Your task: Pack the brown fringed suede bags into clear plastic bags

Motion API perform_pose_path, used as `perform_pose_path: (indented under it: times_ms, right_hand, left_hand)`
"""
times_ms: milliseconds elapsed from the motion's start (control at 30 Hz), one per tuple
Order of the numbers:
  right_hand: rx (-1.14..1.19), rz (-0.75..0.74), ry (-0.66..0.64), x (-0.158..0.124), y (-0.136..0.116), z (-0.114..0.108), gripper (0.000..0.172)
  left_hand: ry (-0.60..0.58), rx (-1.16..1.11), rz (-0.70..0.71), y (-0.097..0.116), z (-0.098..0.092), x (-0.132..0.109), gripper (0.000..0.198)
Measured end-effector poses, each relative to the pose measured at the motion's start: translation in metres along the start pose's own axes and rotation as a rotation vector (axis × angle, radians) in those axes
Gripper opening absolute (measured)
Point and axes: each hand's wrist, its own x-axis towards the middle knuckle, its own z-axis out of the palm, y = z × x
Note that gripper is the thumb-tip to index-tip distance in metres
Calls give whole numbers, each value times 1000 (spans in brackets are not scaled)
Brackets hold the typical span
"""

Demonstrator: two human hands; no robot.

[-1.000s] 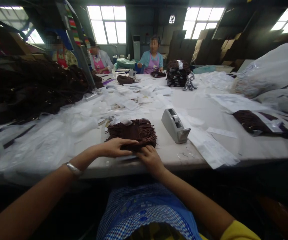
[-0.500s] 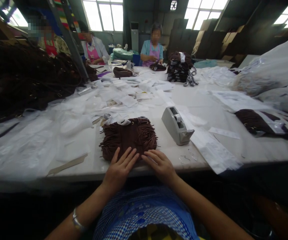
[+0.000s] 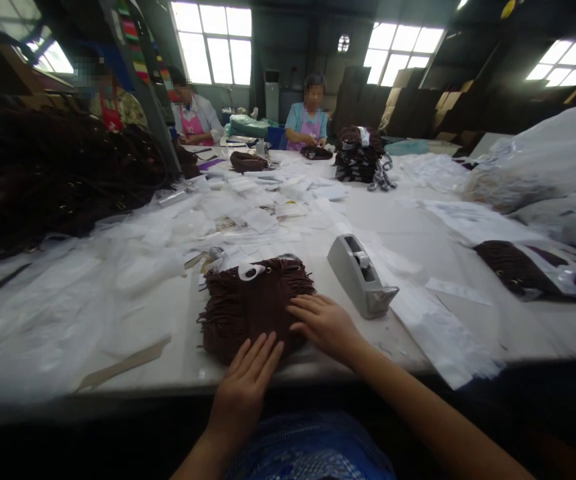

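A dark brown fringed bag [image 3: 263,300] lies flat at the front of the white table [image 3: 193,347], with a white ring-like piece [image 3: 251,271] on its upper edge. Flat against the bag's lower edge rests my left hand [image 3: 248,377], its fingers stretched out. My right hand [image 3: 325,327] lies over the bag's right side with fingers extended. Neither hand grips anything. Just right of the bag stands a grey tape dispenser [image 3: 361,277].
Clear plastic bags [image 3: 68,313] spread over the left side. Another brown fringed bag [image 3: 513,267] lies at the right. Brown bags are stacked [image 3: 358,157] farther back. A person [image 3: 308,120] works across the table; others are at the back left.
My right hand has moved from the bag's lower edge up onto its right side, where the fringe looks flatter. My left hand stays at the lower edge. The camera view has tilted up.
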Motion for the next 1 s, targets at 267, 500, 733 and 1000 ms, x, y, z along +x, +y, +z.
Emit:
perform_pose_path:
  times_ms: [267, 500, 733, 1000]
  right_hand:
    - [239, 37, 161, 69, -2, -17, 64]
    - [433, -240, -67, 93, 4, 15, 50]
    - [561, -147, -103, 70, 12, 16, 54]
    - [22, -202, -103, 109, 46, 24, 47]
  left_hand:
    - [43, -70, -65, 3, -2, 3, 59]
    - [87, -179, -251, -6, -11, 14, 47]
    - [-55, 13, -262, -27, -1, 49, 56]
    - [-133, 56, -214, -27, 5, 47, 54]
